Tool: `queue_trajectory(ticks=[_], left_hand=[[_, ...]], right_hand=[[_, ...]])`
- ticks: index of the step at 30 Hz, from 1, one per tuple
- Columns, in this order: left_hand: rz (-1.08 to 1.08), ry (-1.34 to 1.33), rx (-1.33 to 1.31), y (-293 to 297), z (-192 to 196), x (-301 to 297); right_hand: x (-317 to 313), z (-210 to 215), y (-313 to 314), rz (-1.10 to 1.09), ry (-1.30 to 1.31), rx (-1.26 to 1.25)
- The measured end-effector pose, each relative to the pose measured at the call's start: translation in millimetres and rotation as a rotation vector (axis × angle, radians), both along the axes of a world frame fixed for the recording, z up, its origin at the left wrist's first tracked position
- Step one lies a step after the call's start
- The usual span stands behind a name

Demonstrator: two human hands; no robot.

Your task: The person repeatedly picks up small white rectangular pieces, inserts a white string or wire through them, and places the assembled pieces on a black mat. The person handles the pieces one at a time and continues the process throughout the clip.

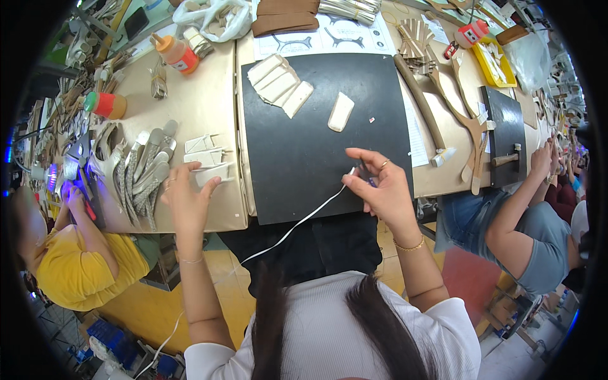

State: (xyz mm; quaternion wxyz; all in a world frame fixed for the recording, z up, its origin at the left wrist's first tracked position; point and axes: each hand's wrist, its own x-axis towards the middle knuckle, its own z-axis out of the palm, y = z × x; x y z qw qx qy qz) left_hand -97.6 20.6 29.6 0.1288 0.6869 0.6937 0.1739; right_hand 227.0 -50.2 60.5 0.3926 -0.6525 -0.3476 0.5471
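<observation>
My right hand (387, 193), above the black mat (297, 171), pinches the end of a thin white cord (297, 223) between thumb and finger. A small dark tool (365, 172) is also in that hand; its kind is partly hidden by the fingers. From there the cord runs down to the left, across my lap toward the floor. My left hand (187, 196) is at the table left of the mat, thumb and fingers apart, over several flat white pieces (204, 152). Whether its fingertips touch them I cannot tell. Farther up the mat lie one cream bundle (341, 112) and a row of similar bundles (277, 83).
Grey-white straps (142, 171) lie left of my left hand. Orange-capped (174, 54) and green-capped (106, 105) bottles stand beyond. On the right are a hammer (424, 107), a forked wooden piece (472, 130) and a yellow tray (497, 63). Co-workers sit on both sides.
</observation>
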Motion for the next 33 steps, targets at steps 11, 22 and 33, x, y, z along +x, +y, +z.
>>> queue_trajectory(ticks=[11, 22, 33], left_hand=[[-0.938, -0.18, 0.255, 59.8, -22.3, 183.2], [-0.659, 0.111, -0.056, 15.2, -6.5, 152.8], [0.212, 0.018, 0.364, -95.8, 144.8, -59.5]], right_hand=[[26.4, -20.1, 8.5, -0.283, 0.21, 0.237], [55.2, -35.2, 10.3, -0.404, 0.335, 0.297], [63.9, -45.9, 37.4, -0.385, 0.575, 0.218]])
